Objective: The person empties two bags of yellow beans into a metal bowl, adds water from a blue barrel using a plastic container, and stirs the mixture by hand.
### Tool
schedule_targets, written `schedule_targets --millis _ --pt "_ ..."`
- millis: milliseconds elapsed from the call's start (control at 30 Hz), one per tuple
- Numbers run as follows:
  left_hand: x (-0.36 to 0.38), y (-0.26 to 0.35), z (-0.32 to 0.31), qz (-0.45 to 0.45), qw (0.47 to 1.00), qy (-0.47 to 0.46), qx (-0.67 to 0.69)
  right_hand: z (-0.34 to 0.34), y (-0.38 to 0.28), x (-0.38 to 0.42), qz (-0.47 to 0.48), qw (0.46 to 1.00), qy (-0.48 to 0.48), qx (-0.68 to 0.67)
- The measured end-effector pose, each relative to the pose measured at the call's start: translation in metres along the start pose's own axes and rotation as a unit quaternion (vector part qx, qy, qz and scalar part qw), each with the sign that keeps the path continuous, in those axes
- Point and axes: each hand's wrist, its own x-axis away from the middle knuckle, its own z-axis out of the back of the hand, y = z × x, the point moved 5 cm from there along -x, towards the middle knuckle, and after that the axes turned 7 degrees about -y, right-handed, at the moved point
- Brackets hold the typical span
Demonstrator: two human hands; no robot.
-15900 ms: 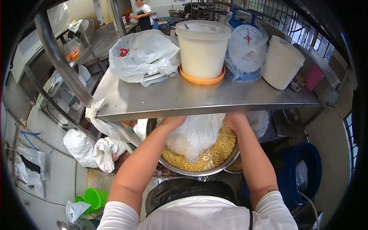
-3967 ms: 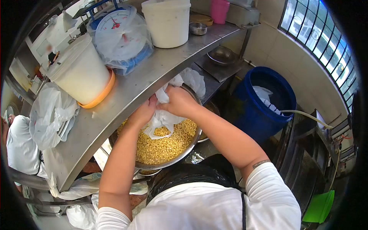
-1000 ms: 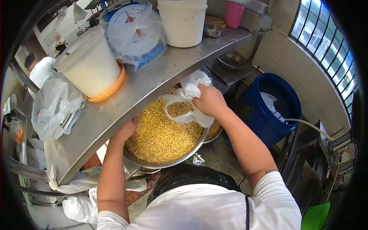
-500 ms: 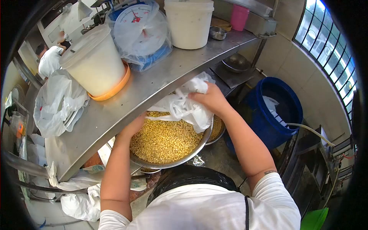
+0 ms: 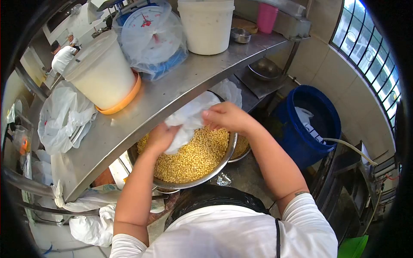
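A wide metal bowl [image 5: 189, 185] stands on a lower level, filled with yellow beans [image 5: 189, 161] that look like soybeans. Over its far half lies a thin white plastic bag [image 5: 193, 107], bunched and partly covering the beans. My left hand [image 5: 161, 137] has its fingers closed on the bag's left side, just above the beans. At the right edge of the bag, my right hand [image 5: 227, 117] pinches the plastic between thumb and fingers. The steel table's edge hides part of the bowl's far side.
A steel table [image 5: 167, 96] overhangs the bowl, bearing a plastic-wrapped scale [image 5: 150, 36], white buckets [image 5: 206, 28] and a crumpled bag [image 5: 64, 114]. A second bowl [image 5: 241, 148] sits behind at right. A blue barrel [image 5: 297, 129] stands further right. Two people are in the far left background.
The bag has gone from a loose heap at the back right to a smaller piece across the far middle. My right hand has come left and down; my left hand has moved right.
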Motion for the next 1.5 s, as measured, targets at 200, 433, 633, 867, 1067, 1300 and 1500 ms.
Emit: schedule_targets --millis 200,433,633,867,1067,1300,1500 --pt "0.005 0.01 0.011 0.052 0.996 -0.036 -0.06 0.0 -0.008 -0.01 0.298 0.869 0.328 0.22" --pt "0.025 0.05 0.006 -0.114 0.989 0.019 -0.089 -0.034 0.006 -0.05 0.224 0.889 0.085 -0.391" --pt "0.053 -0.012 0.014 0.058 0.99 0.123 0.038 -0.006 0.005 -0.024 0.251 0.903 0.292 -0.192" --pt "0.046 0.026 -0.047 0.017 0.845 0.156 0.51 -0.089 0.009 -0.05 0.165 0.843 -0.107 -0.5" --pt "0.071 0.047 -0.037 0.028 0.87 0.218 0.442 -0.07 0.019 -0.051 0.198 0.976 0.047 -0.078" --pt "0.086 0.05 -0.028 0.017 0.937 0.316 0.149 -0.095 0.01 -0.044 0.178 0.895 -0.001 -0.409" --pt "0.104 0.066 -0.039 -0.045 0.958 0.264 -0.1 -0.105 -0.006 -0.038 0.193 0.904 -0.05 -0.377"
